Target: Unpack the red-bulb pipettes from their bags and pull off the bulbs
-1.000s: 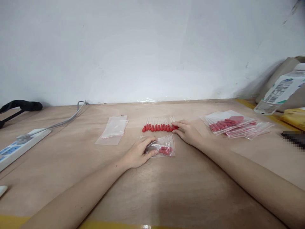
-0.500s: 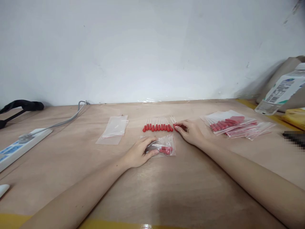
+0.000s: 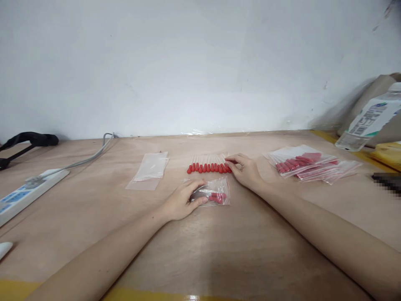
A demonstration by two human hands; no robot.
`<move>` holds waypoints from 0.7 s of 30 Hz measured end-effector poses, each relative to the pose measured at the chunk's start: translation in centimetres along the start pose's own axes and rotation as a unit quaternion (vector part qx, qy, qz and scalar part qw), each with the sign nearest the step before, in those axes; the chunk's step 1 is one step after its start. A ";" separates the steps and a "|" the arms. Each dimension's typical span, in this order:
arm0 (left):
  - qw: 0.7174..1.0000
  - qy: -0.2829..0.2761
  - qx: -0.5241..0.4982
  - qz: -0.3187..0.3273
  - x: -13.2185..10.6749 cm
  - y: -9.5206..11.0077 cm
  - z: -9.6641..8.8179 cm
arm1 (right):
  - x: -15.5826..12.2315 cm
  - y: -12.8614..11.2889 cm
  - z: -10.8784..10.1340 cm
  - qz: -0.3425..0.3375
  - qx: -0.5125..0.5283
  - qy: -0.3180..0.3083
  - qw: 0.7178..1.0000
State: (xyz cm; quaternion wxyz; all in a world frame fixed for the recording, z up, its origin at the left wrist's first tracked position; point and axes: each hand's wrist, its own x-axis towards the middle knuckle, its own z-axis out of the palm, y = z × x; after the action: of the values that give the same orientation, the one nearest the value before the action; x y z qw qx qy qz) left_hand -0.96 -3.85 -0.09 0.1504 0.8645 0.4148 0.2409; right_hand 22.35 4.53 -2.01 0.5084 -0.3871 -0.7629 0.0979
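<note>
Fingers of the right hand pinch the end red-bulbed clear dropper, its shaft pointing away; left hand fingers clamp the clear plastic bag.

One part-filled bag, one power strip

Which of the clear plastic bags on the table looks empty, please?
The flat bag left of the loose dropper row; the bag under the left hand and the pile on the right show red bulbs inside.
</note>
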 end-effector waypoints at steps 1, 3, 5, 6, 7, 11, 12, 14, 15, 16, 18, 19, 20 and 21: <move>1.000 0.000 0.001 -0.001 0.0 0.0 0.0 | 0.0 -0.1 0.1 -0.004 0.001 -0.007 1.000; 1.000 -0.003 0.000 -0.007 0.0 0.0 0.0 | -0.1 -0.3 0.1 -0.012 -0.009 -0.020 1.000; 1.000 -0.006 -0.002 -0.007 0.0 0.0 0.0 | -0.1 -0.3 0.1 -0.016 -0.028 -0.028 0.999; 1.000 -0.007 -0.004 -0.007 0.0 0.0 0.0 | -0.1 -0.3 0.0 -0.017 -0.036 -0.026 0.999; 1.000 -0.007 -0.006 -0.006 0.0 0.0 0.0 | -0.1 -0.4 -0.1 -0.017 -0.040 -0.022 0.999; 1.000 -0.007 -0.013 -0.010 -0.2 0.0 0.0 | -0.6 -1.0 -0.9 -0.016 -0.039 0.015 0.999; 1.000 -0.008 -0.013 -0.010 -0.2 0.0 0.0 | -0.9 -1.3 -1.1 -0.018 -0.040 0.017 0.999; 1.000 -0.012 -0.012 -0.013 -0.2 0.1 -0.1 | -1.6 -2.1 -1.7 -0.029 -0.038 -0.005 0.999; 1.000 -0.013 -0.011 -0.015 -0.2 0.1 -0.1 | -2.0 -2.5 -1.9 -0.041 -0.031 -0.031 0.998; 1.000 -0.016 -0.009 -0.018 -0.2 0.1 -0.1 | -2.5 -2.9 -2.1 -0.058 -0.019 -0.062 0.996; 1.000 -0.017 -0.005 -0.025 -0.2 0.1 -0.1 | -3.2 -3.6 -2.4 -0.092 0.015 -0.121 0.988; 0.999 -0.015 -0.003 -0.028 -0.2 0.1 -0.1 | -3.4 -3.8 -2.5 -0.105 0.033 -0.145 0.983; 0.999 -0.014 -0.002 -0.029 -0.2 0.1 -0.1 | -3.6 -4.1 -2.5 -0.110 0.048 -0.167 0.979; 0.999 -0.012 0.000 -0.030 -0.2 0.2 -0.1 | -3.7 -4.3 -2.5 -0.107 0.060 -0.186 0.975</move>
State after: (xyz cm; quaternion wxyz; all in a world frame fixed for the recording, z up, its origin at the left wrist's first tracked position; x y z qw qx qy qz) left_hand -0.98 -4.06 0.00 0.1627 0.8546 0.4384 0.2260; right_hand 23.08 -1.50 -1.09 0.3879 -0.2472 -0.8736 0.1589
